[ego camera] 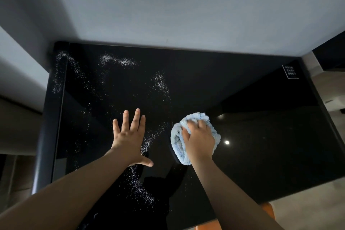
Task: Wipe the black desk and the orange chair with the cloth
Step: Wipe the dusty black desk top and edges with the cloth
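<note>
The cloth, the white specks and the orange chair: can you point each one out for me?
cloth (177, 141), head view, on its fluffy left fold, clear of the fingers.
white specks (117, 60), head view, on the dense patch at far left.
orange chair (267, 210), head view, on the corner peeking out at bottom right.

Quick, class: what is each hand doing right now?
Left hand: open, fingers spread flat on the black desk.
Right hand: grips the light blue cloth.

Forearms bare up to frame edge; left hand (128, 139), right hand (199, 139) bare
</note>
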### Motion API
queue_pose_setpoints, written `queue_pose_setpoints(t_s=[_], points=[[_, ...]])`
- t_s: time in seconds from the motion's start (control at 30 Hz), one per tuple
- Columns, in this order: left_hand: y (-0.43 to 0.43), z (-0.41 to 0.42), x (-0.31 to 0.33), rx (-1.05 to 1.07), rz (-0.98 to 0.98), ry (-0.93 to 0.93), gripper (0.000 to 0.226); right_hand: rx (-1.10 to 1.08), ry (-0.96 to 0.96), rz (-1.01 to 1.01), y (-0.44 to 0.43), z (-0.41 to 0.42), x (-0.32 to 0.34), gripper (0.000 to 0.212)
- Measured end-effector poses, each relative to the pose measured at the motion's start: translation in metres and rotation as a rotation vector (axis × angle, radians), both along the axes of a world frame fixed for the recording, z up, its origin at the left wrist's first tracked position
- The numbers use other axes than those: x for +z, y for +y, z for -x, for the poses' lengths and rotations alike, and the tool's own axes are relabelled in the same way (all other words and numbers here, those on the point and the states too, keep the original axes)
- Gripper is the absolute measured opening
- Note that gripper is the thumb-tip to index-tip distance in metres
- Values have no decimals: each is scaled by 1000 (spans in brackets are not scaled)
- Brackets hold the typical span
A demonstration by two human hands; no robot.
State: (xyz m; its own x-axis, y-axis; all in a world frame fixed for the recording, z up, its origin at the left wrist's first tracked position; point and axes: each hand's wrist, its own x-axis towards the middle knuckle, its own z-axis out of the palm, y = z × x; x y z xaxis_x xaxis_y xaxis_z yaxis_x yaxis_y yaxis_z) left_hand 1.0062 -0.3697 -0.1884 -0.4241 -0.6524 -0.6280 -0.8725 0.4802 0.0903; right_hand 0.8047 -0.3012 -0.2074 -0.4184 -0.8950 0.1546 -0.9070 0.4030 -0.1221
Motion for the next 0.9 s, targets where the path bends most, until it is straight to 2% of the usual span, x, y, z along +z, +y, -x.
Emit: queue_pose_setpoints(t_s=[0.77, 0.9], points=[[-2, 4, 1, -2, 16, -16, 157, -63, 12, -72, 96, -25, 6, 28], [4, 1, 5, 4, 49, 3, 149, -76, 1, -87, 124, -32, 7, 30]])
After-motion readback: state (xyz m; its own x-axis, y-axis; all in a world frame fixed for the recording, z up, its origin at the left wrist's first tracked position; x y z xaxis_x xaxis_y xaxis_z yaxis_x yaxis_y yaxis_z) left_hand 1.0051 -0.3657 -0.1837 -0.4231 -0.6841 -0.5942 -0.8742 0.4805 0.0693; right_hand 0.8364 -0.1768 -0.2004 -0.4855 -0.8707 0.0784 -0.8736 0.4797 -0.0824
